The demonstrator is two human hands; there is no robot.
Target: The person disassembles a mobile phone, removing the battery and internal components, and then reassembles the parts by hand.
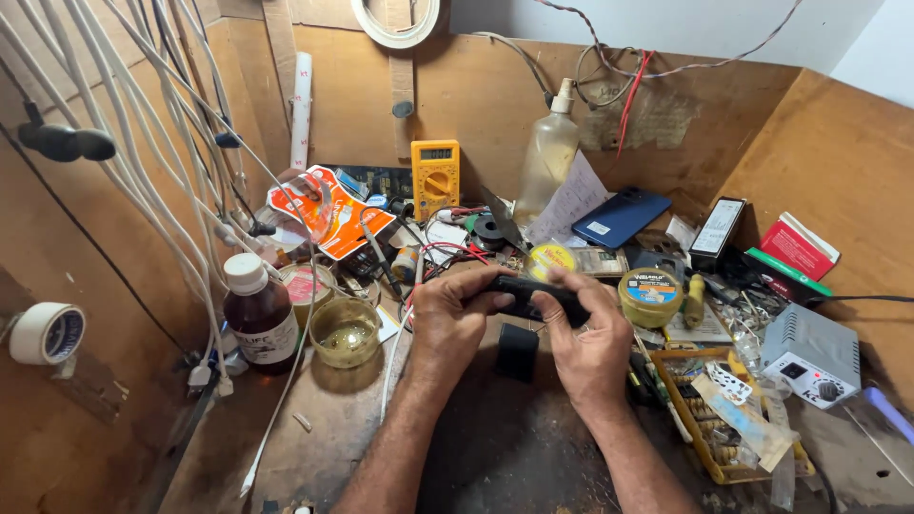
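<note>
Head view looks down on a cluttered wooden bench, where both hands meet over a slim black device held level just above the benchtop. Left hand clamps its near end, thumb on top and fingers curled beneath; right hand grips the other end the same way, fingers closed around the casing. Taking that black device as the landmark: directly below it a small black block stands on the bench; just behind it sits a round yellow tin; close to its right is a second tin with a yellow rim. Left of it stand a shallow glass jar of yellowish liquid and, further left, a brown bottle with a white cap. Well behind it a yellow multimeter leans on the back wall beside a clear plastic bottle. Far to its right rests a grey box with a knob
</note>
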